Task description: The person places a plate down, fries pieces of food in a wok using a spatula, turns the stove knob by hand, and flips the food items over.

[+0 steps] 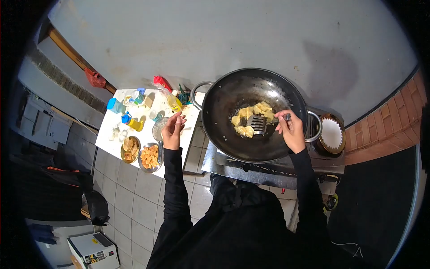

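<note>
A large dark wok (242,148) with two metal loop handles rests on the stove. Pale yellow food pieces (244,130) lie in oil at its middle. My right hand (291,132) is closed on the handle of a slotted spatula (256,124), whose blade touches the food. Over the right edge of the white table (112,139), my left hand (173,131) is raised with fingers curled and partly apart, holding nothing. Beside it are a glass bowl (157,128), a plate of orange-brown cubes (150,157) and a knife (160,151).
On the table are a bowl of brown pieces (130,150), a yellow bottle (135,124), an oil bag (174,103) and a blue-lidded container (115,106). A pot with a white frilled liner (331,133) stands right of the wok, near a brick ledge (380,123).
</note>
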`<state>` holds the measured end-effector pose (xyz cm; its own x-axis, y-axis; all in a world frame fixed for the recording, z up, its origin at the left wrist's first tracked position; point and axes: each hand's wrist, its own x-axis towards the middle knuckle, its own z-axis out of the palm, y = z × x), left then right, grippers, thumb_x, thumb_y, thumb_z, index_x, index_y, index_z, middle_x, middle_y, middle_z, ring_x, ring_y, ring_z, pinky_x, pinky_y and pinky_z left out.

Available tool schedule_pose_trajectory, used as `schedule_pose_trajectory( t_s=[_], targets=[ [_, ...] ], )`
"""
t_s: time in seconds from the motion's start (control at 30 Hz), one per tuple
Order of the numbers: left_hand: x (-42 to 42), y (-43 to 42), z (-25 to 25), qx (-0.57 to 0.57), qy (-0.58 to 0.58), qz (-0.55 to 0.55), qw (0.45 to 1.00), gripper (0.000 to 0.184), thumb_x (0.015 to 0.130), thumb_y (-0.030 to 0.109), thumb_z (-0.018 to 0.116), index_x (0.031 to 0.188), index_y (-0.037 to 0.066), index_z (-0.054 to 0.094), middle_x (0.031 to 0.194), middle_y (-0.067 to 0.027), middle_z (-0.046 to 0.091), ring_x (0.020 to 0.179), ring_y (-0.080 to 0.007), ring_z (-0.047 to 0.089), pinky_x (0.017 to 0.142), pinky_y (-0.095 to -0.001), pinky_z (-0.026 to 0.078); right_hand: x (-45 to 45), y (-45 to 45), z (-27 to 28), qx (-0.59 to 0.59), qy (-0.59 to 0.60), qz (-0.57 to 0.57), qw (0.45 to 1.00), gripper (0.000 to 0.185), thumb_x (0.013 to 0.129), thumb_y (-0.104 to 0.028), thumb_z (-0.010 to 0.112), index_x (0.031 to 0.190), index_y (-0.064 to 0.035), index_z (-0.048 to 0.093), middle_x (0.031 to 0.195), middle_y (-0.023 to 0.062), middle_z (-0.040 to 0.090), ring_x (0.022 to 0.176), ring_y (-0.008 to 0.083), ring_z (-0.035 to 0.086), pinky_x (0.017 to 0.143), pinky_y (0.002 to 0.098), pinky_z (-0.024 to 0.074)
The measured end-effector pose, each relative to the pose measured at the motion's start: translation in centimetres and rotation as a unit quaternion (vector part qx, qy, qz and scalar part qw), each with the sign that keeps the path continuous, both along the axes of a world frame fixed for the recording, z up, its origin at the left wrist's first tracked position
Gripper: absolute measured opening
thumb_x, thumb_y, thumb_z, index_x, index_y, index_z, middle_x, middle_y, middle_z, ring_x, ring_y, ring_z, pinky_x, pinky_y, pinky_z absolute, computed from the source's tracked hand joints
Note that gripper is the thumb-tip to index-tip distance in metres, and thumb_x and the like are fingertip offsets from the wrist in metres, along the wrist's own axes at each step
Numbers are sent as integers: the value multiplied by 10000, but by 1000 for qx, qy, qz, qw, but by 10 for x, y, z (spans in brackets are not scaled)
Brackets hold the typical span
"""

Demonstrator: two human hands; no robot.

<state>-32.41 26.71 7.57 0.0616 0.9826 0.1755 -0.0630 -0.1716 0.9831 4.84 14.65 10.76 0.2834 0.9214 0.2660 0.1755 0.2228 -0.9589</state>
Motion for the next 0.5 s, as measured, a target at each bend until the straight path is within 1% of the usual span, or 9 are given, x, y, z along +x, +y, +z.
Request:
schedule_pose_trajectory(
  t_s=[0.23, 0.3, 0.37, 0.5],
  targets=[
    [-2, 0, -2, 5, -6, 1, 1000, 325, 952, 179, 544, 1216, -10, 545, 1066, -109, 629, 940, -147, 620, 822, -266, 497, -10, -10, 19, 6, 0, 3, 1000, 53, 924, -3, 499, 964, 17, 528, 933, 76, 622, 610, 74, 557, 511, 206, 434],
    [-1, 1, -1, 6, -5, -1, 1000, 324, 952, 178, 544, 1217, -9, 543, 1069, -110, 627, 944, -148, 618, 825, -267, 497, -16, -13, 21, 14, 17, 24, 999, 47, 925, -2, 496, 960, 12, 525, 932, 71, 622, 613, 68, 548, 519, 201, 429],
    [1, 2, 0, -7, -1, 2, 1000, 325, 953, 172, 541, 1220, -13, 539, 1073, -115, 626, 949, -152, 619, 830, -271, 497, -22, -16, 28, 11, 18, 33, 999, 45, 925, -3, 497, 958, 9, 524, 933, 69, 623, 613, 66, 545, 521, 200, 427],
    [4, 4, -1, 3, -7, -9, 1000, 324, 955, 167, 536, 1221, -19, 535, 1077, -121, 626, 954, -159, 621, 832, -275, 499, -28, -22, 33, 0, 7, 45, 999, 41, 920, -8, 508, 952, 0, 532, 937, 58, 631, 600, 68, 544, 522, 205, 432]
  ],
)
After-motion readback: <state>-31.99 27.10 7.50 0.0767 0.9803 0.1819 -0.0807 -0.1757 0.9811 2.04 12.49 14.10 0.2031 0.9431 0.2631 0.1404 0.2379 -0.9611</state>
